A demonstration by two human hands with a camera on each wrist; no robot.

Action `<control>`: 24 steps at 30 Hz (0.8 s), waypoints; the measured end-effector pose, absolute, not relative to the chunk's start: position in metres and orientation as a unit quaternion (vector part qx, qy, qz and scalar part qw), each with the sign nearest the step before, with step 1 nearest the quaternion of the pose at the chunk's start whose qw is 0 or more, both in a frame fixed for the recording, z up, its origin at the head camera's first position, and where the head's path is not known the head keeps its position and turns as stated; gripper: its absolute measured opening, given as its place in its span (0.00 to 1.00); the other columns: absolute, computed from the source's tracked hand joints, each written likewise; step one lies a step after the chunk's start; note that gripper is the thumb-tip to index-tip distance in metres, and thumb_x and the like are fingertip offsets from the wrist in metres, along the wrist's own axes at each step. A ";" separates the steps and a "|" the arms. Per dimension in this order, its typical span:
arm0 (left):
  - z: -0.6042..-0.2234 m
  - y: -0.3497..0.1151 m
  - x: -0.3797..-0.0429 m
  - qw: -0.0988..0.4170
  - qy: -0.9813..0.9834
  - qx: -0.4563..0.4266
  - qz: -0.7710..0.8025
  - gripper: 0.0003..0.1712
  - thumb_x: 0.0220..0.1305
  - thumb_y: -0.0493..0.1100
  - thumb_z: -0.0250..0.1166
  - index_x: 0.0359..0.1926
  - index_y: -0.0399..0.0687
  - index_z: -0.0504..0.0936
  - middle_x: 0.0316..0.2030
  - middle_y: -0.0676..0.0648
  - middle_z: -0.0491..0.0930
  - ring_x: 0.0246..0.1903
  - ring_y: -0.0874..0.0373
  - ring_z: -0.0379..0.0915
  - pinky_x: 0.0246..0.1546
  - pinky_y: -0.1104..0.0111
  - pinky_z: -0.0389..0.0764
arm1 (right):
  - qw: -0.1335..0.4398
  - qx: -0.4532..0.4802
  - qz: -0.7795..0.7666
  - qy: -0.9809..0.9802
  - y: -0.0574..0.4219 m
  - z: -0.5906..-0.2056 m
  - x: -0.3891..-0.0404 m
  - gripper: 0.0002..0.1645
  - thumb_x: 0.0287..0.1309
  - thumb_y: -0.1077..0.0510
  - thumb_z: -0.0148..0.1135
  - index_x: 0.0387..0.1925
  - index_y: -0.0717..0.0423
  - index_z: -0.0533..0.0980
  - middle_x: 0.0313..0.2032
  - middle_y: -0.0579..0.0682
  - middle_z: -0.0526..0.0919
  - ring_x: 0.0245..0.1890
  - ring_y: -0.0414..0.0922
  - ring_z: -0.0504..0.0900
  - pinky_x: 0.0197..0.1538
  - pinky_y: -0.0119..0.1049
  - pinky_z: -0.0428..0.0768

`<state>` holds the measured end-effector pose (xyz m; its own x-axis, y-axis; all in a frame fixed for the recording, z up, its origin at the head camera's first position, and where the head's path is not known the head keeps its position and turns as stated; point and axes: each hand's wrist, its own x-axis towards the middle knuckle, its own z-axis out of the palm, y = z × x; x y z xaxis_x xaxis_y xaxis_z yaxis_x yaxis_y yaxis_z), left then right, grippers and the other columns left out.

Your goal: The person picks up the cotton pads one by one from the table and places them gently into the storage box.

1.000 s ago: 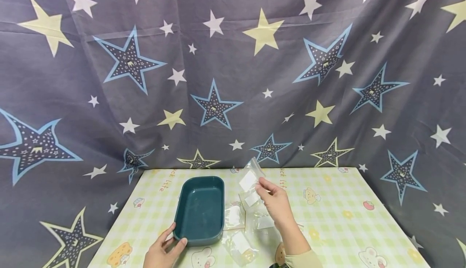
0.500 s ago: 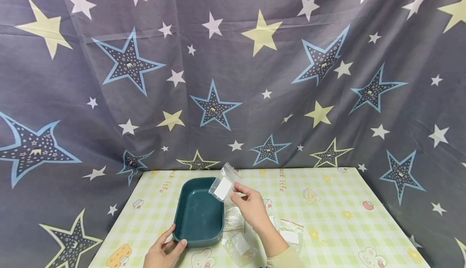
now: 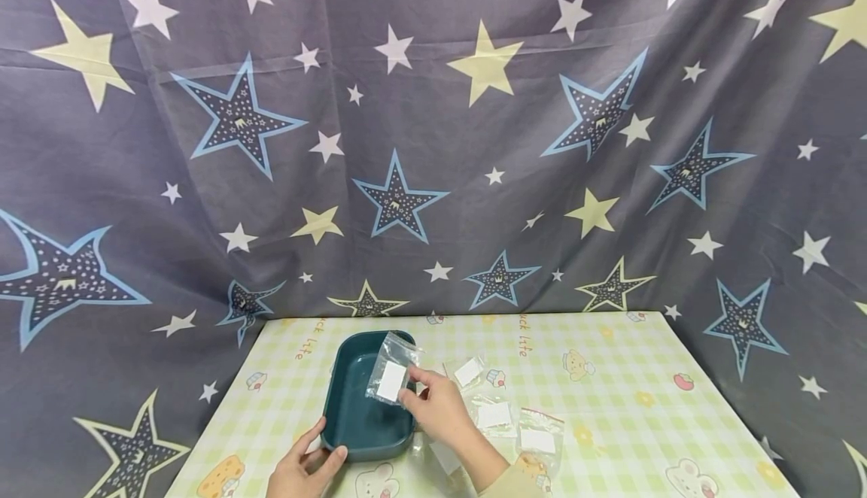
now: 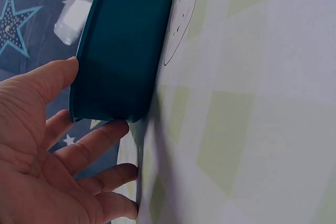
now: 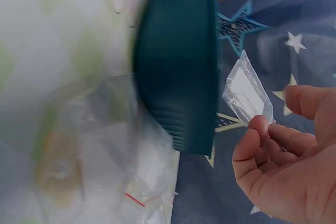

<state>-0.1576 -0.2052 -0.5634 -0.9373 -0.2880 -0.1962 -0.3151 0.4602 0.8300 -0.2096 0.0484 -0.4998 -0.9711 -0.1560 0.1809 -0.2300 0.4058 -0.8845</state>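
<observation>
A dark green rectangular tray (image 3: 359, 419) sits on the table, left of the middle. My left hand (image 3: 302, 468) grips its near left corner, the thumb at the rim and fingers along the outer wall in the left wrist view. Over the tray's far right part, my right hand (image 3: 439, 409) holds a small clear zip-lock bag (image 3: 390, 380) with a white label by its edge. In the right wrist view the bag (image 5: 245, 93) hangs above the rim from the curled fingertips. More labelled zip-lock bags (image 3: 494, 414) lie to the right of the tray, some partly hidden under my right forearm.
A green-checked cloth with cartoon prints covers the table (image 3: 623, 423). Behind it hangs a grey star-patterned curtain (image 3: 433, 122). One zip-lock bag (image 3: 539, 438) with a red seal line lies farthest right among the loose ones.
My right hand has carried the zip-lock bag leftward from above the other bags to over the tray, bringing it lower. The left hand and tray have stayed in place.
</observation>
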 end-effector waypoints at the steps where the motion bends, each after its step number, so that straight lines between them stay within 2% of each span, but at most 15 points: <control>1: -0.563 -0.205 -0.158 0.014 0.856 -0.175 0.487 0.60 0.51 0.70 0.82 0.77 0.44 0.73 0.59 0.27 0.84 0.57 0.33 0.86 0.50 0.48 0.90 | 0.036 0.122 0.519 -0.845 0.046 -0.503 -0.209 0.31 0.65 0.55 0.73 0.66 0.64 0.81 0.56 0.61 0.88 0.29 0.33 0.75 0.30 0.27 0.76; 6: -0.563 -0.205 -0.157 0.013 0.854 -0.175 0.490 0.59 0.51 0.70 0.82 0.77 0.44 0.74 0.59 0.26 0.84 0.57 0.33 0.86 0.50 0.47 0.90 | 0.050 0.148 0.447 -0.881 0.038 -0.514 -0.206 0.30 0.64 0.53 0.74 0.65 0.62 0.82 0.54 0.58 0.89 0.33 0.35 0.78 0.38 0.31 0.80; 10: -0.560 -0.204 -0.157 0.018 0.850 -0.179 0.496 0.60 0.51 0.70 0.82 0.77 0.45 0.73 0.58 0.27 0.84 0.58 0.33 0.86 0.49 0.49 0.91 | 0.058 0.151 0.409 -0.898 0.033 -0.517 -0.203 0.29 0.65 0.52 0.74 0.64 0.59 0.83 0.57 0.57 0.90 0.49 0.46 0.88 0.54 0.42 0.87; 13: -0.559 -0.204 -0.157 0.021 0.851 -0.178 0.494 0.60 0.51 0.70 0.82 0.77 0.46 0.73 0.56 0.28 0.86 0.57 0.33 0.86 0.48 0.49 0.91 | 0.056 0.155 0.394 -0.904 0.031 -0.517 -0.202 0.29 0.66 0.50 0.73 0.65 0.57 0.83 0.60 0.56 0.89 0.61 0.52 0.87 0.64 0.49 0.85; 19: -0.559 -0.205 -0.157 0.021 0.852 -0.177 0.492 0.57 0.54 0.68 0.81 0.78 0.46 0.73 0.56 0.29 0.86 0.57 0.34 0.86 0.48 0.49 0.91 | 0.028 0.172 0.374 -0.911 0.029 -0.518 -0.202 0.30 0.70 0.47 0.69 0.70 0.50 0.80 0.65 0.53 0.86 0.66 0.55 0.84 0.67 0.52 0.83; 24: -0.561 -0.205 -0.157 0.021 0.855 -0.173 0.489 0.58 0.53 0.69 0.81 0.77 0.45 0.73 0.56 0.28 0.86 0.56 0.33 0.86 0.48 0.48 0.91 | 0.002 0.178 0.368 -0.913 0.030 -0.519 -0.202 0.30 0.71 0.46 0.68 0.72 0.46 0.79 0.68 0.49 0.84 0.67 0.55 0.83 0.68 0.53 0.82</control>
<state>-0.1567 -0.2054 -0.5608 -0.9395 -0.2744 -0.2049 -0.3156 0.4613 0.8292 -0.2018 0.0296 -0.5187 -0.9368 -0.3226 0.1353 -0.3262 0.6658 -0.6711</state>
